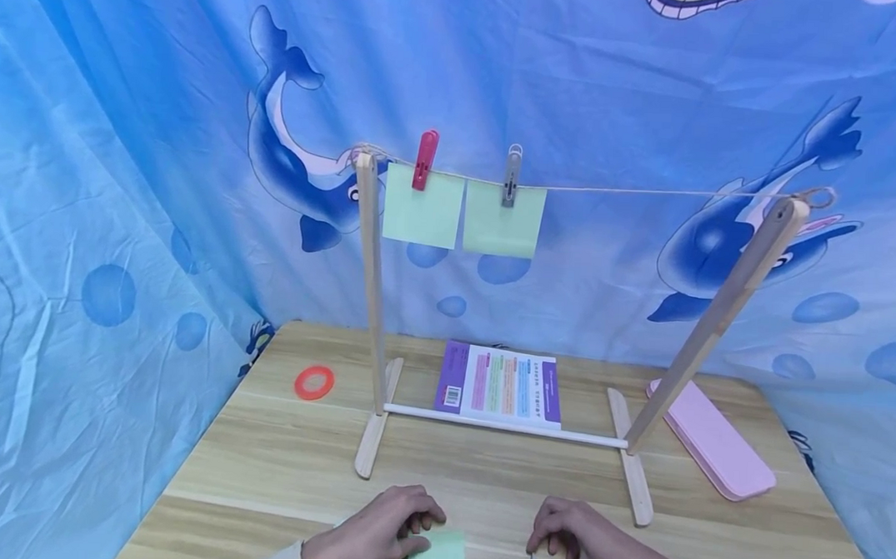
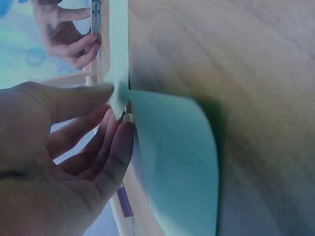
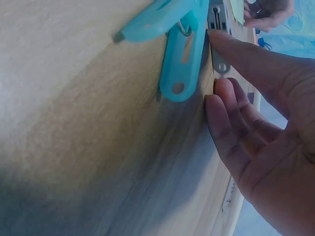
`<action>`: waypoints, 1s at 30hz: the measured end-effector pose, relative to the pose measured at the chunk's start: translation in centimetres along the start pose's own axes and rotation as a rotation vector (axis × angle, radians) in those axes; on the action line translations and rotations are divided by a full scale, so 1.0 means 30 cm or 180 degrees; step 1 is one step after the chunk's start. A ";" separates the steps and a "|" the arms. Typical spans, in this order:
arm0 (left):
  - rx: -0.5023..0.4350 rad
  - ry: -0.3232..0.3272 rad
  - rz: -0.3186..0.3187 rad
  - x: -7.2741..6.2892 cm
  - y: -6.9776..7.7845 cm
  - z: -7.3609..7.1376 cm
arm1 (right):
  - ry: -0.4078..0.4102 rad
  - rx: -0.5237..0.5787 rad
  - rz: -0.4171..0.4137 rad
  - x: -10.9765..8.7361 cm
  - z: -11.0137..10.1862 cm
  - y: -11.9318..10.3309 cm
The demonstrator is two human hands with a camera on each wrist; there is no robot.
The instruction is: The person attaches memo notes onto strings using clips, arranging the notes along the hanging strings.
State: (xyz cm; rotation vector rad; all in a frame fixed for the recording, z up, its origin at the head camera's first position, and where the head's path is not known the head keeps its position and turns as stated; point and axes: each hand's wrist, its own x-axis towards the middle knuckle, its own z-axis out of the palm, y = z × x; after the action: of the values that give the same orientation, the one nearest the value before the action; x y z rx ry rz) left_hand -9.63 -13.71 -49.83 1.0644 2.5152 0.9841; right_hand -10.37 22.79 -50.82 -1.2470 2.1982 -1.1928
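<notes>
Near the table's front edge, my left hand (image 1: 377,533) pinches a pale green square of paper (image 1: 438,554) between thumb and fingertips. In the left wrist view, another green sheet (image 2: 177,162) lies closer to the camera, its edge lifted off the wood. To the right, my right hand (image 1: 594,546) holds a grey clothespin (image 3: 221,68) between thumb and fingers, low over the table. A teal clothespin (image 3: 181,69) lies beside it in the right wrist view. Two green papers (image 1: 423,212) hang on a string, clipped by a red clothespin (image 1: 426,159) and a grey clothespin.
The string (image 1: 632,191) runs between two wooden posts (image 1: 373,284) joined by a white bar (image 1: 502,424). Behind the bar lies a purple and white booklet (image 1: 499,386). A red tape ring (image 1: 314,383) is at left, a pink case (image 1: 719,441) at right. Blue cloth hangs behind.
</notes>
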 end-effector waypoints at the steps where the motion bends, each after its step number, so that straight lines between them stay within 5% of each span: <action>1: -0.0004 0.0026 0.0031 0.000 0.000 0.000 | 0.0008 0.0020 0.0017 0.000 0.000 0.000; 9: 0.0009 0.0159 0.0170 -0.010 -0.006 0.011 | 0.0078 0.0349 0.0437 -0.007 0.002 0.006; 16: -0.0077 0.0227 0.0048 -0.014 -0.008 0.005 | 0.0249 0.0721 0.0702 -0.005 0.012 -0.004; 30: -0.0611 0.0153 -0.0212 0.000 -0.007 -0.001 | 0.0429 0.0291 0.0649 0.009 0.010 -0.043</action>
State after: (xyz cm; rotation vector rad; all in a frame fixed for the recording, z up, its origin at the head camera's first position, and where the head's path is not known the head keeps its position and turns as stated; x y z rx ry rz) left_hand -9.75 -13.84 -49.96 0.9051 2.4167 1.2164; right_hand -9.66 22.08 -49.93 -0.9057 2.2731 -1.3102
